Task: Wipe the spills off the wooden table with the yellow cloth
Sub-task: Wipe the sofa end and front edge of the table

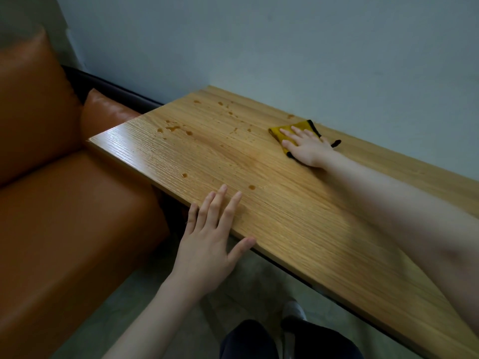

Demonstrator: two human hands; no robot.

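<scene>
Your left hand (207,244) rests fingers spread on the counter (298,216) edge; your right hand (308,146) presses the yellow cloth (278,134) flat, fingers straight, beside brown spills (176,128).

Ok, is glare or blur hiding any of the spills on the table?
Head view: dim overall; a bright sheen on the wooden table near its left end washes out the grain, yet the brown spills beside it stay readable. The right forearm close to the lens is soft, and wide-angle bending curves the edges.

Yellow cloth (280,134) (black-edged) lies flat on spill-dotted wooden table (285,216).
</scene>
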